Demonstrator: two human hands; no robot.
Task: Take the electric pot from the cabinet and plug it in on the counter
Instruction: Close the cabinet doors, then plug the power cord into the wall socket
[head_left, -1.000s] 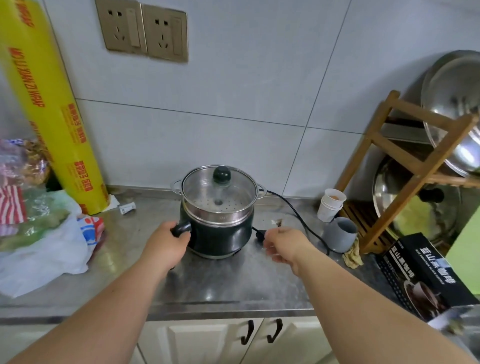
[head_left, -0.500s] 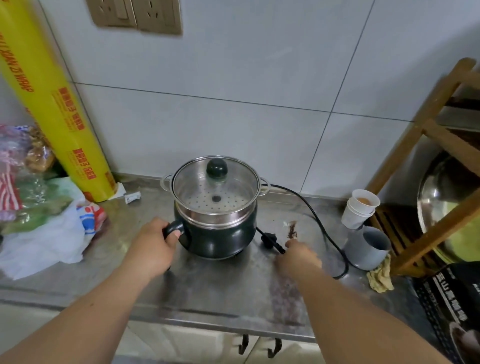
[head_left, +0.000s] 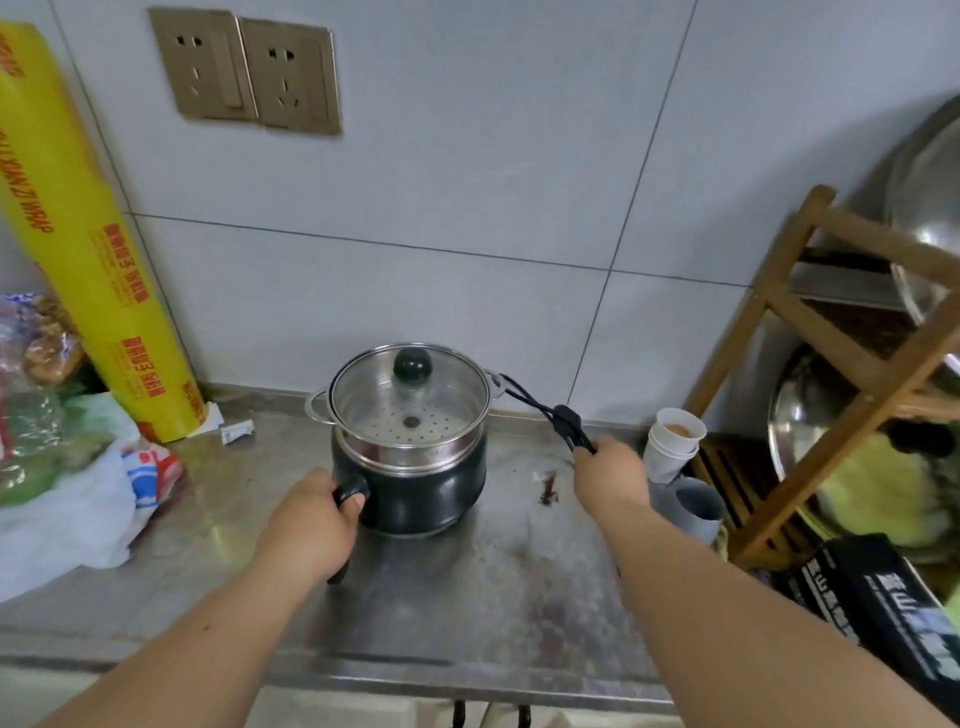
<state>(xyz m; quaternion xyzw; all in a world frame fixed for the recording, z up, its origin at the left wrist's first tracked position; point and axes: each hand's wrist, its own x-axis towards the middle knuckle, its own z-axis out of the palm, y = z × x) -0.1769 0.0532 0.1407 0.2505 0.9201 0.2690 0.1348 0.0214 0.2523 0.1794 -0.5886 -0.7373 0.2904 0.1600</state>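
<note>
The dark green electric pot (head_left: 415, 483), with a steel steamer insert and glass lid, stands on the steel counter (head_left: 467, 587) near the wall. My left hand (head_left: 311, 525) grips its black side handle. My right hand (head_left: 610, 475) holds the black power cord (head_left: 524, 397) just below the plug (head_left: 569, 423), lifted off the counter to the right of the pot. Two gold wall sockets (head_left: 249, 73) sit on the tiled wall above and left of the pot.
A yellow cling-wrap roll (head_left: 78, 234) leans on the wall at left, with plastic bags (head_left: 62, 478) beside it. Right of my right hand stand stacked paper cups (head_left: 675, 441) and a grey cup (head_left: 696, 512). A wooden rack (head_left: 831, 374) with metal lids and a black box (head_left: 883, 608) fill the right.
My right hand picked the cord and plug up from the counter and raised them to the right. My left hand stays on the pot's handle. The view tilted up, showing the sockets.
</note>
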